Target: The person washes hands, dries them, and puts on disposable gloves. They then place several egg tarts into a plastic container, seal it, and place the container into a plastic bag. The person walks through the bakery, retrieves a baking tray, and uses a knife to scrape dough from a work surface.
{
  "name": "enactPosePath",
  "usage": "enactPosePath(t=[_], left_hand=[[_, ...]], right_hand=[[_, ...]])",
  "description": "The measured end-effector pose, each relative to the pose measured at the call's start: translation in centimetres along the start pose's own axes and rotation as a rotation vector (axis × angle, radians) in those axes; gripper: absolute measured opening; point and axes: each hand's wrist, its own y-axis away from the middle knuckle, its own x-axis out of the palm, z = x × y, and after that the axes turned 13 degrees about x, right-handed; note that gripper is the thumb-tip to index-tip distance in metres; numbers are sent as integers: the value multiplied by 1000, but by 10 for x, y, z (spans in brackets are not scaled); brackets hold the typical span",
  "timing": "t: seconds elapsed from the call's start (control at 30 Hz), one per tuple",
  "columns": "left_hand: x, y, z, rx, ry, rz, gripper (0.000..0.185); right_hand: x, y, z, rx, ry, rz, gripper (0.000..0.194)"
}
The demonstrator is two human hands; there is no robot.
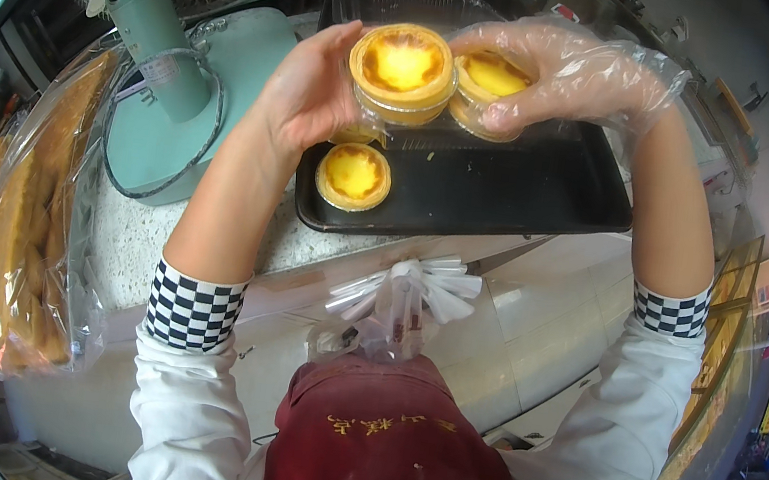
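Observation:
My bare left hand (317, 89) is curled at the left side of a round egg tart (402, 71) in a foil cup, its fingers mostly hidden behind it. In a clear plastic glove, my right hand (566, 74) grips a second egg tart (494, 80), tilted against the first. Both tarts are raised over a black baking tray (515, 184). On the tray's left end sits another egg tart (353, 176), and part of one more tart (354, 135) shows below my left hand. A clear plastic container (422, 8) is behind the tarts, its lower part largely covered.
A green electric fan (162, 50) stands on the speckled counter (130, 236) to the left. Bagged bread (28, 237) lies beside it. A knotted clear plastic bag (406, 294) hangs at the counter's front, above my red apron (395, 438). Display shelves (711, 356) are at right.

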Motion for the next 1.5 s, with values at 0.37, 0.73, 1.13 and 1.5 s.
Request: enactPosePath(t=[0.37, 0.73, 1.13, 1.5], left_hand=[[-2, 1, -6, 99, -28, -128, 40], [-12, -7, -6, 54, 42, -64, 42], [-18, -14, -3, 13, 87, -35, 42], [-3, -8, 6, -36, 63, 81, 38]], right_hand=[[74, 72, 33, 120, 152, -333, 25], [121, -54, 4, 453, -383, -60, 36], [75, 87, 0, 351, -232, -584, 21], [-16, 13, -1, 158, 297, -1011, 20]])
